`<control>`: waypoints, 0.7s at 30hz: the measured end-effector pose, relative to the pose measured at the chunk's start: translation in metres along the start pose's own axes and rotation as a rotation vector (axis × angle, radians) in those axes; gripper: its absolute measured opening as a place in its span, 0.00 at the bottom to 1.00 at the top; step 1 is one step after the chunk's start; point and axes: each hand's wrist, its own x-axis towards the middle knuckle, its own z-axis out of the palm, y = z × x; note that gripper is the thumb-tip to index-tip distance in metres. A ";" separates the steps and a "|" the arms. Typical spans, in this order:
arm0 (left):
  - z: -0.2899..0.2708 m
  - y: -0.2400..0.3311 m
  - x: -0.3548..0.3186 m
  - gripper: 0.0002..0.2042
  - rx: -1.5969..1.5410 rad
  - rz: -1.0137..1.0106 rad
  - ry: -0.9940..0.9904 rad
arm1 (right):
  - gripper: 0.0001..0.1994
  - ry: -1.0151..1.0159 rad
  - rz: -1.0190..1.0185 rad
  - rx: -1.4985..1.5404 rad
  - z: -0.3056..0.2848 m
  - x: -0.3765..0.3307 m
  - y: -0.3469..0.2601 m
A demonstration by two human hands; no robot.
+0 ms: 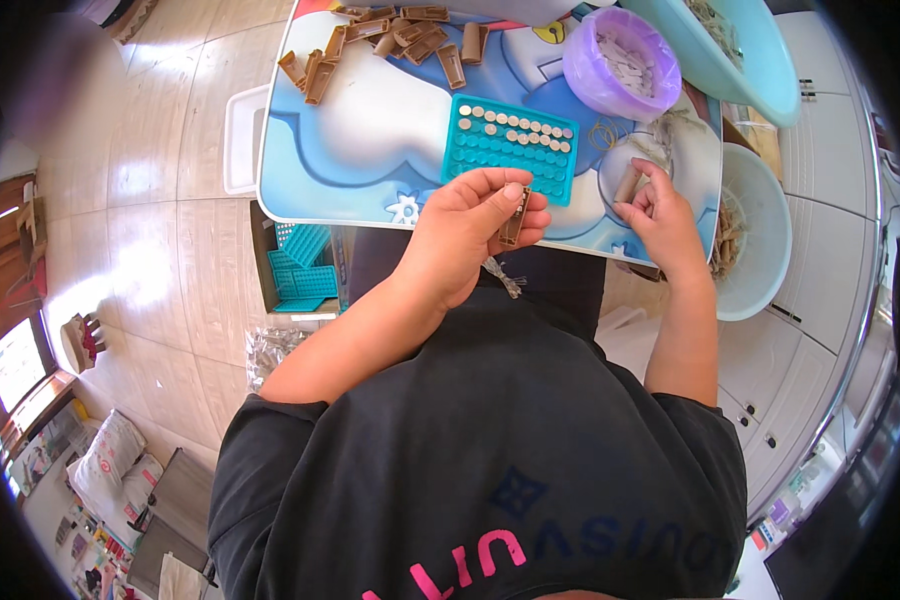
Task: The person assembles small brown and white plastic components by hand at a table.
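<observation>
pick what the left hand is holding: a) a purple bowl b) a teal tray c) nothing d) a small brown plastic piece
d: the left hand pinches a small brown piece between thumb and fingers, above the table edge; the teal tray lies flat on the table and the purple bowl sits farther back, both untouched by it.

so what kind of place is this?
Likely a home used for piecework: tiled floor, white cabinets, and a small cartoon-print table with brown clips and a teal tray.
</observation>
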 end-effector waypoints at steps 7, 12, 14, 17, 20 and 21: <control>-0.003 0.000 0.000 0.16 -0.029 -0.003 0.033 | 0.27 0.121 -0.357 0.005 0.012 -0.015 -0.063; -0.008 -0.005 0.001 0.19 -0.039 0.047 0.021 | 0.29 0.025 -0.565 0.079 0.038 -0.019 -0.098; -0.005 -0.002 -0.002 0.19 -0.031 0.046 0.001 | 0.30 0.040 -0.580 0.076 0.042 -0.018 -0.101; -0.004 0.001 -0.008 0.19 -0.016 0.055 -0.014 | 0.30 0.050 -0.602 0.072 0.047 -0.018 -0.102; -0.005 -0.002 -0.011 0.19 -0.017 0.084 -0.016 | 0.30 0.050 -0.612 0.057 0.048 -0.020 -0.106; -0.007 -0.003 -0.012 0.19 -0.021 0.099 -0.016 | 0.30 0.053 -0.613 0.051 0.049 -0.021 -0.107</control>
